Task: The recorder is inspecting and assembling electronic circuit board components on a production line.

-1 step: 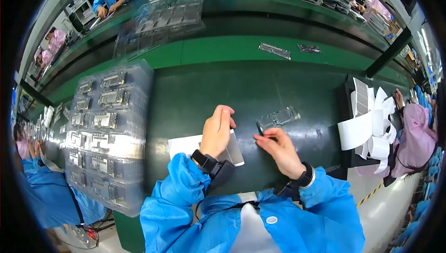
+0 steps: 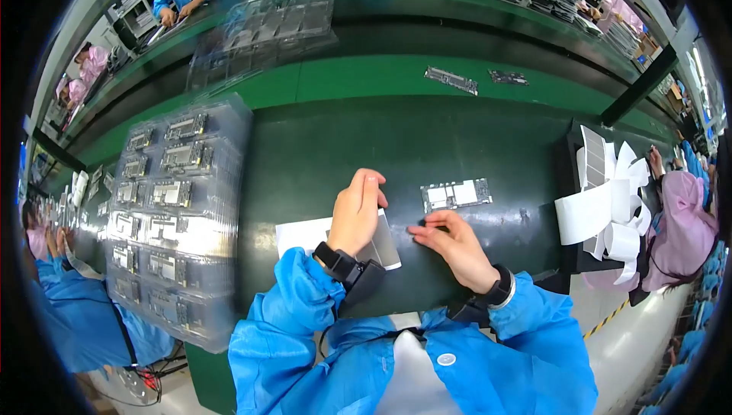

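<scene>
My left hand (image 2: 356, 213) hovers over a white and grey label sheet (image 2: 387, 246), its fingers curled and pressed together. What they hold, if anything, is hidden. To the right, my right hand (image 2: 460, 249) has thumb and fingertips slightly apart, with nothing visible between them. Just beyond those fingertips a circuit board (image 2: 456, 194) with white and silver patches lies flat on the dark green tabletop (image 2: 396, 140), apart from the hand.
Stacked clear plastic trays (image 2: 232, 140) with several circuit boards stand at left. Curled white label strips (image 2: 602, 213) fill a black holder at right. Two boards (image 2: 451, 80) lie on the green strip beyond, near more clear trays (image 2: 267, 26). Co-workers sit around.
The circuit board, blurred and dark beyond my right fingertips before, now rests flat with its white patches showing. My right hand has drawn slightly left, away from it. My left hand has barely moved.
</scene>
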A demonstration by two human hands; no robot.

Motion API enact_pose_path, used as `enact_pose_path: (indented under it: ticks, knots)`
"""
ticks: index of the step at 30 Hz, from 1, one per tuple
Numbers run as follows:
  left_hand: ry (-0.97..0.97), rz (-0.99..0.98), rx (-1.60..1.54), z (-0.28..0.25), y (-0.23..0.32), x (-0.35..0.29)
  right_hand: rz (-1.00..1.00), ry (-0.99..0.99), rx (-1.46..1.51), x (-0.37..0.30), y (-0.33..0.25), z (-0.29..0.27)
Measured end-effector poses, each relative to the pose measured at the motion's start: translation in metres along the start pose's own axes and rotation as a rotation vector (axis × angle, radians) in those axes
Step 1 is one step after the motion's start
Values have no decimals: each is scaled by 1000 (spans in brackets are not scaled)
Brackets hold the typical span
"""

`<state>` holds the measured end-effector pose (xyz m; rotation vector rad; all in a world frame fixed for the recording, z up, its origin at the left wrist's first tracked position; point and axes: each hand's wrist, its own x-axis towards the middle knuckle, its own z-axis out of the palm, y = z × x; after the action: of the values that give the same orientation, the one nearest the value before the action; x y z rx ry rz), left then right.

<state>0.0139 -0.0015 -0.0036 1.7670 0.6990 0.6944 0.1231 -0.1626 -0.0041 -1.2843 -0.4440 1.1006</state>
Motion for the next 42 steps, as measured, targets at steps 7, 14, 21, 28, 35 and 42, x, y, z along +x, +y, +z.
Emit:
enact_pose_path:
  ticks: [7,14,21,28,35,42]
  knots:
    - [-8,-22,-8,4,1,-4,-415,-33,-747,10,-18,23]
    - [-27,-6,-4,7,7,-7,-417,-45,-727,19,-11,32]
    - [-48,36,102,20,0,-7,-390,-201,-662,22,-20,22]
    - [-135,-48,289,24,15,0,-212,-550,-266,20,-21,-26]
    - [-190,154,616,41,13,2,-100,-398,19,28,-27,-54]
    - [-269,134,649,39,17,0,-188,-217,10,32,-23,-55]
